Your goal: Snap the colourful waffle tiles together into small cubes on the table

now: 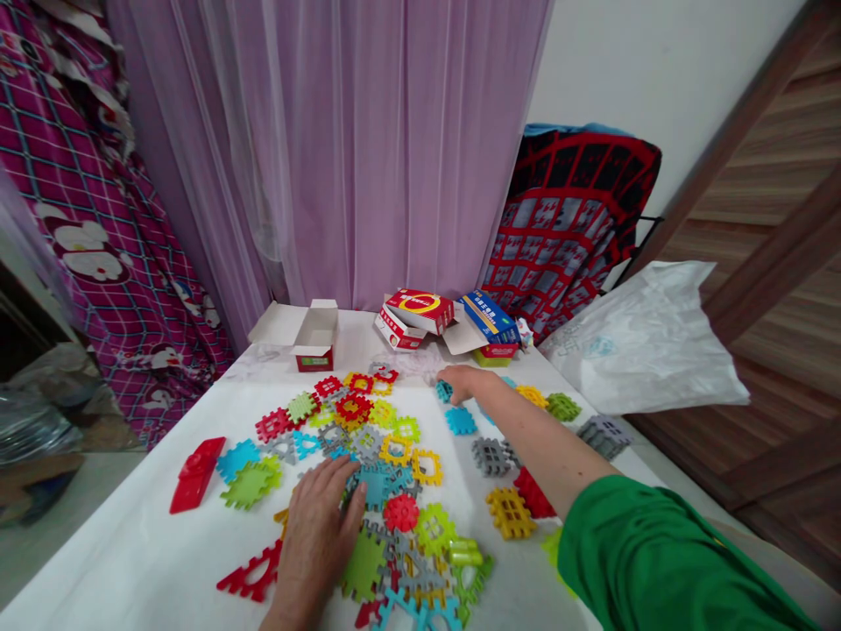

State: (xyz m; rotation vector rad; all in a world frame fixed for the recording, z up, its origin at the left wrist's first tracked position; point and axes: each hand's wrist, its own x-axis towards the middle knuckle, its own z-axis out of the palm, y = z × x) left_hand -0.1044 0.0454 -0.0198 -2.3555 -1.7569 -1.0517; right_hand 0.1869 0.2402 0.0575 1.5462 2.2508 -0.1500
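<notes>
My right hand (463,382) reaches to the far middle of the table, its fingers closed on a small blue interlocking building piece (444,392). Just in front of it lies a flat blue square piece (461,421). Low in the view, my left hand (323,508) rests on the mixed pile, fingers stretched and thumb apart. Beside its fingertips is a blue window-like piece (374,485). A red triangular frame (253,574) lies left of that wrist, and a red round piece (401,513) sits to its right. What lies beneath the left palm is hidden.
An open red-and-white box (316,337) stands at the back left. Red boxes (420,312) and a blue box (490,317) stand at the back middle. Sorted grey pieces (491,457) and yellow pieces (511,514) lie under my right arm. A white plastic bag (647,346) hangs right.
</notes>
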